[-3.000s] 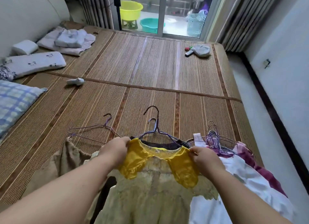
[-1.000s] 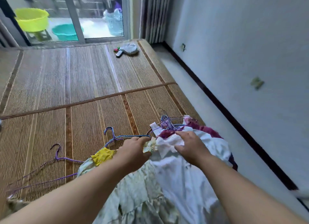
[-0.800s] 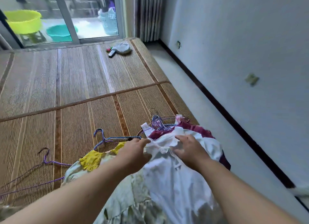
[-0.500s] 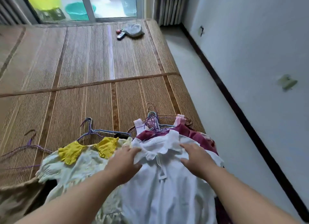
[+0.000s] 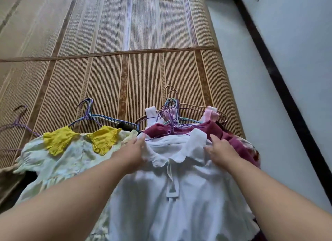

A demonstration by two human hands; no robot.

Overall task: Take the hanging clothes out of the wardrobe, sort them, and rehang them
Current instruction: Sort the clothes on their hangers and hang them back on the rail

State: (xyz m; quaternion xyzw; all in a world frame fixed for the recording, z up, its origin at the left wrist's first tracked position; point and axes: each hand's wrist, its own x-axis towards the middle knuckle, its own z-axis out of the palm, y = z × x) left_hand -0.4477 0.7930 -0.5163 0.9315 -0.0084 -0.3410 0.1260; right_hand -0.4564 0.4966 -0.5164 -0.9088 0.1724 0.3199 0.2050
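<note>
Two hands grasp a white shirt point(image 5: 170, 195) at its shoulders: the left hand point(image 5: 132, 151) bunches fabric beside the collar, and the right hand point(image 5: 221, 151) pinches the other shoulder. The shirt lies on a striped mat point(image 5: 107, 70), covering most of a maroon garment point(image 5: 231, 138) and a tangle of hangers point(image 5: 172, 115). A pale dress point(image 5: 68, 160) with a yellow collar lies touching its left side, with a blue hanger point(image 5: 97, 116) above it.

On the mat point(image 5: 107, 79)
The blouse point(image 5: 172, 195) lies lower centre, the dress point(image 5: 68, 160) left of it, hangers point(image 5: 172, 111) behind both.
</note>
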